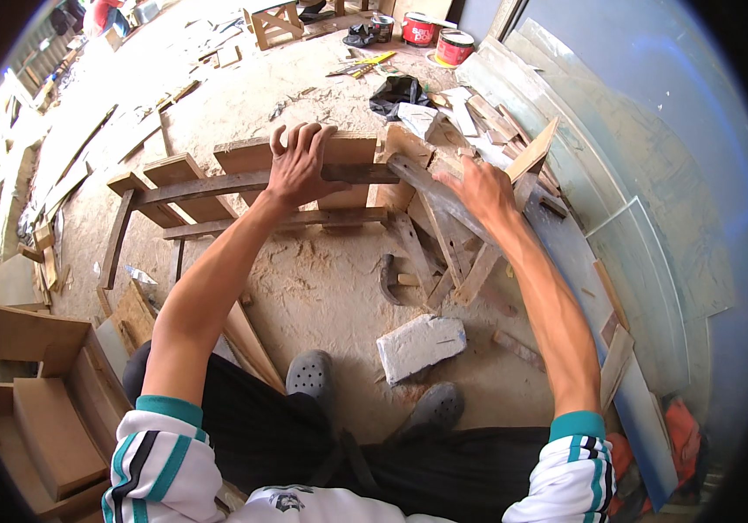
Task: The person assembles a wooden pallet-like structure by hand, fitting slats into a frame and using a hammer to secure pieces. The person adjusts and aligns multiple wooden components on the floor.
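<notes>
A rough wooden frame (pixel 217 185) of curved rails and flat boards lies on the sawdust-covered ground in front of me. My left hand (pixel 300 166) is closed over its upper rail near the middle, fingers spread across the top edge. My right hand (pixel 478 187) presses on a grey slanted plank (pixel 443 196) at the frame's right end, where several short wood pieces cross. A hammer (pixel 389 277) lies on the ground below the frame, between my arms.
A pale stone block (pixel 420 345) rests by my grey shoes (pixel 311 373). Paint cans (pixel 454 46) stand at the top. Glass sheets (pixel 653 218) lean along the right. Wooden furniture parts (pixel 34 383) sit at lower left, and scrap boards (pixel 86 166) litter the left.
</notes>
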`<state>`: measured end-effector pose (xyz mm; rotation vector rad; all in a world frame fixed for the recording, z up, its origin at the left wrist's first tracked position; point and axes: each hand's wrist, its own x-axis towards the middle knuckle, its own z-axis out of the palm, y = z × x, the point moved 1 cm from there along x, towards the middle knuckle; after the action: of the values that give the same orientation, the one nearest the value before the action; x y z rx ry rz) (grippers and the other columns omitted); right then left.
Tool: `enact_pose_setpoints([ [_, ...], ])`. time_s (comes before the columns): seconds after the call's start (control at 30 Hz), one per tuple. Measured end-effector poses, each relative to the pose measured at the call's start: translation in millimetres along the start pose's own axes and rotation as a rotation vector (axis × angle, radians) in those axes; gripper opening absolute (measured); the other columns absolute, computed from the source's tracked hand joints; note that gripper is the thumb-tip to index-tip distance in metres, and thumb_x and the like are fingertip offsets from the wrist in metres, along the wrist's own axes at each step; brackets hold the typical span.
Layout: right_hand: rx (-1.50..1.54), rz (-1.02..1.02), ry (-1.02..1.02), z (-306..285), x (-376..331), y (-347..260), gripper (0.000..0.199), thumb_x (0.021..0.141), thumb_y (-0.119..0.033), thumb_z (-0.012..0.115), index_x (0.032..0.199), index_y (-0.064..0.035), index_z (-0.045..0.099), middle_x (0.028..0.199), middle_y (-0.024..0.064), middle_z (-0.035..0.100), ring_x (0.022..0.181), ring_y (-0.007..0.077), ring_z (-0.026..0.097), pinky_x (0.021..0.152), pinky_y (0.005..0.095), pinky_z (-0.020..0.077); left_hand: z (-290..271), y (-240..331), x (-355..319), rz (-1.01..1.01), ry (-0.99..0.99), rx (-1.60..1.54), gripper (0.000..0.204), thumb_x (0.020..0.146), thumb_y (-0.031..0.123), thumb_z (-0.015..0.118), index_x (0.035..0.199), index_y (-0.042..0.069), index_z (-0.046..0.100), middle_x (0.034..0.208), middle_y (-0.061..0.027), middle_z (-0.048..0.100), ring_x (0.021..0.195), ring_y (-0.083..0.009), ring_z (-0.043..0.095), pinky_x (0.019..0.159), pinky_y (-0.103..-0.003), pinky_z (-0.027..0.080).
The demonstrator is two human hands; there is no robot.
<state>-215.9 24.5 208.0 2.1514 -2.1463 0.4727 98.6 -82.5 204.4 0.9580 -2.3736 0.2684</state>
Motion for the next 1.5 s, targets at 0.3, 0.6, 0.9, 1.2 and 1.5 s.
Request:
enact_pose_setpoints([
  [0.3, -0.062, 0.017, -0.103, -28, -2, -20, 0.06, 0.09, -0.056, 0.055, 0.087, 0.0035, 0.057, 0.044, -0.0038, 0.038, 0.036, 0.0072, 0.034, 0.027, 0.0258, 0.0277, 3, 1, -5, -0.015, 0.016, -0.03, 0.106, 0.052, 0.059, 0.084, 0.136, 0.016, 0.037, 0.126, -0.0053, 0.041, 0.128, -0.023, 0.032, 0.108, -0.051, 0.008],
  [0.6, 0.027, 0.058, -0.063, -19, -1, -22, 0.064, 0.091, -0.053, 0.057, 0.107, 0.0094, 0.059, 0.047, 0.0043, 0.049, 0.04, 0.0141, 0.05, 0.034, 0.0302, 0.0412, 4, -3, -8, -0.001, 0.016, 0.028, 0.107, 0.056, 0.064, 0.081, 0.139, 0.015, 0.035, 0.129, -0.0056, 0.038, 0.129, -0.0228, 0.03, 0.109, -0.052, 0.006],
  [0.9, -0.073, 0.097, -0.063, -26, 0, -28, 0.052, 0.09, -0.047, 0.059, 0.109, 0.0013, 0.062, 0.071, 0.0202, 0.067, 0.065, 0.032, 0.07, 0.056, 0.0428, 0.0571, 27, 33, -59, 0.377, -0.161, 0.149, 0.064, 0.076, 0.009, 0.073, 0.134, 0.023, 0.048, 0.149, -0.005, 0.028, 0.142, -0.0209, 0.02, 0.113, -0.058, 0.024],
  [1.2, -0.072, 0.162, -0.143, -37, 3, -45, 0.06, 0.086, -0.047, 0.063, 0.12, 0.0025, 0.059, 0.075, 0.0247, 0.068, 0.072, 0.0366, 0.07, 0.066, 0.0451, 0.0568, 187, 105, -97, -1.392, -0.434, -1.326, 0.048, 0.089, 0.042, 0.065, 0.116, 0.002, 0.058, 0.101, -0.0095, 0.065, 0.08, -0.022, 0.064, 0.073, -0.035, 0.054],
  [1.5, -0.12, 0.169, -0.156, -43, 0, -43, 0.066, 0.085, -0.048, 0.063, 0.122, 0.0049, 0.056, 0.075, 0.0244, 0.068, 0.07, 0.0365, 0.07, 0.066, 0.0452, 0.0564, 249, 120, -99, -1.478, -0.041, -1.676, 0.05, 0.087, 0.033, 0.071, 0.114, -0.005, 0.056, 0.106, -0.0095, 0.061, 0.088, -0.0183, 0.058, 0.078, -0.033, 0.05],
])
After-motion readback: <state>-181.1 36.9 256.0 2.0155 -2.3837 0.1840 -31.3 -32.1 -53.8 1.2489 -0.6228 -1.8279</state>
